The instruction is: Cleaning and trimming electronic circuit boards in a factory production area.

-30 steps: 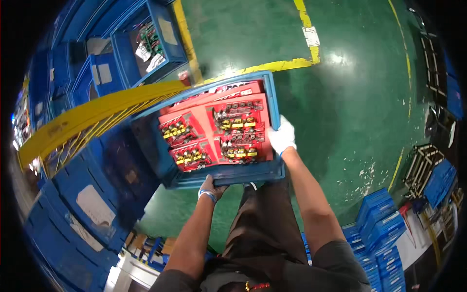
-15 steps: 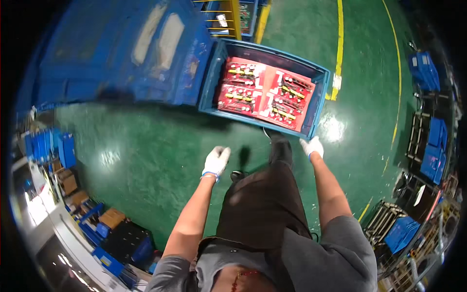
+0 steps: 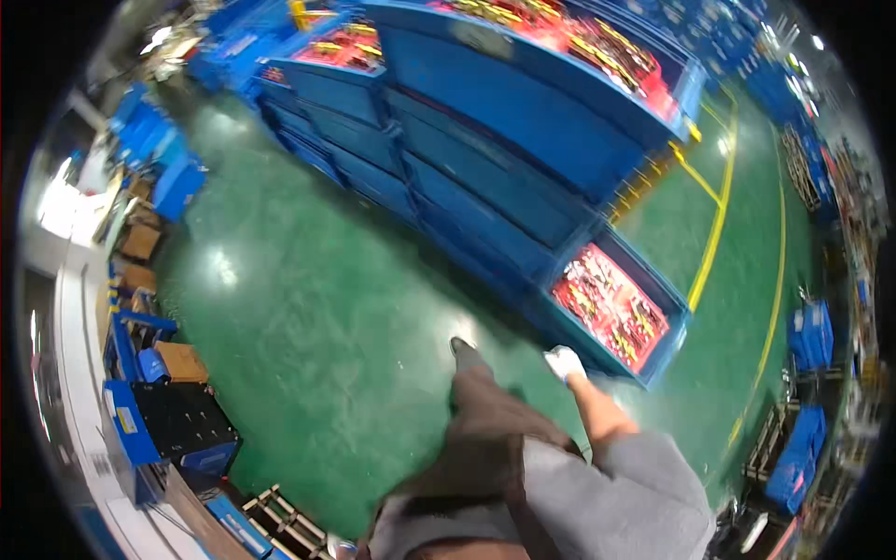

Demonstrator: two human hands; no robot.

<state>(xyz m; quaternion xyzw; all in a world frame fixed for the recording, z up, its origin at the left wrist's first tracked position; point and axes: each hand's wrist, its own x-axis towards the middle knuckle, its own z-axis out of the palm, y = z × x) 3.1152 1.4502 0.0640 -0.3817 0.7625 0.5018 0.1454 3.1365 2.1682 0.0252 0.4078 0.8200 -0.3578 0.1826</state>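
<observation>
Blue bin (image 3: 644, 271), 1, open-topped, low at the right end of the bin stack (image 3: 485, 187), beside green floor (image 3: 308, 308). Red circuit boards (image 3: 607, 303), inside its 4 walls. Right grip (image 3: 563, 362), white-gloved, near its near long edge; clenched or released, cannot tell. Left grip, out of view; state cannot be told.

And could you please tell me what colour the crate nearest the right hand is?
The crate is blue; the head view shows it best.
</observation>
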